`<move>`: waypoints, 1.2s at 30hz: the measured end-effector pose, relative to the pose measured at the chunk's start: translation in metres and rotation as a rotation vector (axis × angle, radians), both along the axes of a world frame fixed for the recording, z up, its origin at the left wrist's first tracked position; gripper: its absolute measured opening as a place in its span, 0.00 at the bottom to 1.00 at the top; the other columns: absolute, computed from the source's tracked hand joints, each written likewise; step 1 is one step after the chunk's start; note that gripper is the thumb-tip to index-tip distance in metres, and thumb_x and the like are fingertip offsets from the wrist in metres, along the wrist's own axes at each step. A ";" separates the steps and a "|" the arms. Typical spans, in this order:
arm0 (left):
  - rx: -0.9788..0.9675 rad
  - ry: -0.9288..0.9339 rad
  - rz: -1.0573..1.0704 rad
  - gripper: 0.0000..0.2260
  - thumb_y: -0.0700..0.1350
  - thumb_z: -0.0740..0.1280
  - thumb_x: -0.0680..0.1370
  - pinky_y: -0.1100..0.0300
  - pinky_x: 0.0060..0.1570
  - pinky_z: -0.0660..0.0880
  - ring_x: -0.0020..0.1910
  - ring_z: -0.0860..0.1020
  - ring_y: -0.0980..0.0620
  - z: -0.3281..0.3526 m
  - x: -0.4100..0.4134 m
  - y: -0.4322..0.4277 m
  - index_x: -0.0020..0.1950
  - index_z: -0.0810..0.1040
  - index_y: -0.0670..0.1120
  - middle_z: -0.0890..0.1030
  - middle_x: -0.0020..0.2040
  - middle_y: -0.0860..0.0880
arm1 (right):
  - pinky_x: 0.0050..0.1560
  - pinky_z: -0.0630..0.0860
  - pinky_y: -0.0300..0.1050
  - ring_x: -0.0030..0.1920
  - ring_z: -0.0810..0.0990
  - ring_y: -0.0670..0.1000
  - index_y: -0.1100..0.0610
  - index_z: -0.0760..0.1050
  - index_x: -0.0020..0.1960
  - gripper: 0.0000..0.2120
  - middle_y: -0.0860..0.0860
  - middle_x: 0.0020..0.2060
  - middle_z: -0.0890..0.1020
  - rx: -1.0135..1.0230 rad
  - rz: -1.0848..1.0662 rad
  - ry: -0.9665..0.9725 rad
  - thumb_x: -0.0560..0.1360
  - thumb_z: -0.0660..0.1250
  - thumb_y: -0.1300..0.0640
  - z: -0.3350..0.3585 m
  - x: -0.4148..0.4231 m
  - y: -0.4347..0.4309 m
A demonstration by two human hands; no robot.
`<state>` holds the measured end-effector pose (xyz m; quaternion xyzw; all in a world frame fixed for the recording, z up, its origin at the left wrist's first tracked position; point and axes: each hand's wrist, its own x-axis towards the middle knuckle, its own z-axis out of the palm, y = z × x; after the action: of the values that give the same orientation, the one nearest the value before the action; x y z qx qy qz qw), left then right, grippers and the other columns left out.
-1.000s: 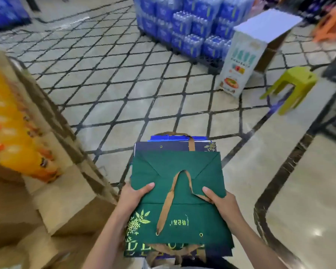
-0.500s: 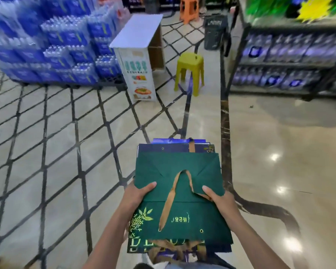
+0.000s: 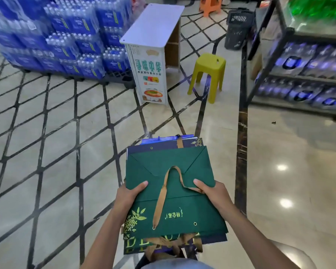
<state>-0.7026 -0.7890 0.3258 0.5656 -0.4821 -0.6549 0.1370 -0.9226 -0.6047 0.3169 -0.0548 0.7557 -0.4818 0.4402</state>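
Observation:
I carry a flat stack of folded paper gift bags in front of me. The top one is a dark green bag point(image 3: 171, 193) with gold leaf print and a tan ribbon handle point(image 3: 163, 193) lying across it. Dark blue bags point(image 3: 163, 144) stick out beneath it at the far end. My left hand point(image 3: 127, 197) grips the stack's left edge, thumb on top. My right hand point(image 3: 214, 193) grips the right edge, thumb on top, touching the ribbon.
Shrink-wrapped blue water bottle packs point(image 3: 66, 35) are piled at the far left. A white display stand point(image 3: 153, 55) and a yellow-green plastic stool point(image 3: 208, 74) stand ahead. A dark shelf rack point(image 3: 299, 74) lines the right. A black basket point(image 3: 238, 30) and an orange stool point(image 3: 211, 4) sit farther back.
My view has swung right: the cardboard box of orange drinks on the left is gone and the shelf rack came in. The stand and stool look nearer. Both hands hold the stack as before.

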 end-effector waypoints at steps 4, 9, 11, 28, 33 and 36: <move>0.008 -0.009 -0.027 0.25 0.51 0.80 0.65 0.52 0.47 0.81 0.47 0.84 0.50 0.001 -0.071 -0.100 0.60 0.78 0.49 0.85 0.51 0.51 | 0.44 0.80 0.43 0.44 0.85 0.46 0.49 0.82 0.47 0.12 0.44 0.43 0.86 0.008 -0.026 0.012 0.69 0.77 0.45 0.009 -0.066 -0.092; -0.030 0.045 -0.178 0.15 0.47 0.77 0.70 0.67 0.34 0.77 0.42 0.83 0.56 0.025 -0.202 -0.195 0.53 0.77 0.53 0.83 0.46 0.56 | 0.47 0.80 0.46 0.46 0.84 0.49 0.49 0.82 0.48 0.13 0.45 0.45 0.86 0.009 -0.171 0.021 0.69 0.76 0.44 0.021 -0.163 -0.161; -0.023 0.060 -0.267 0.16 0.47 0.78 0.69 0.65 0.36 0.78 0.42 0.83 0.56 0.032 -0.256 -0.218 0.54 0.78 0.52 0.84 0.46 0.55 | 0.41 0.78 0.42 0.45 0.83 0.48 0.48 0.81 0.48 0.11 0.44 0.44 0.85 0.001 -0.258 0.022 0.70 0.76 0.45 0.027 -0.198 -0.172; 0.006 -0.011 -0.348 0.21 0.46 0.79 0.68 0.62 0.36 0.79 0.43 0.84 0.52 0.015 -0.670 -0.417 0.58 0.79 0.44 0.85 0.48 0.50 | 0.40 0.78 0.41 0.44 0.83 0.48 0.48 0.81 0.47 0.10 0.45 0.44 0.85 -0.011 -0.390 0.021 0.69 0.77 0.46 0.006 -0.586 -0.351; 0.009 -0.002 -0.176 0.21 0.47 0.79 0.68 0.59 0.40 0.80 0.45 0.84 0.51 0.023 -0.726 -0.495 0.58 0.79 0.45 0.85 0.49 0.49 | 0.46 0.81 0.47 0.45 0.85 0.50 0.52 0.83 0.51 0.17 0.47 0.44 0.86 -0.013 -0.200 0.007 0.67 0.77 0.44 0.014 -0.686 -0.455; 0.004 -0.010 -0.097 0.21 0.49 0.79 0.68 0.56 0.42 0.80 0.45 0.84 0.51 0.020 -0.747 -0.540 0.57 0.79 0.48 0.85 0.49 0.51 | 0.52 0.82 0.54 0.46 0.85 0.51 0.52 0.83 0.50 0.17 0.47 0.44 0.87 -0.007 -0.108 -0.006 0.66 0.78 0.43 0.012 -0.729 -0.518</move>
<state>-1.4499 -1.3288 0.3463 0.5451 -0.5081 -0.6590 0.1017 -1.6521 -1.1230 0.3293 -0.0141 0.7545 -0.5077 0.4156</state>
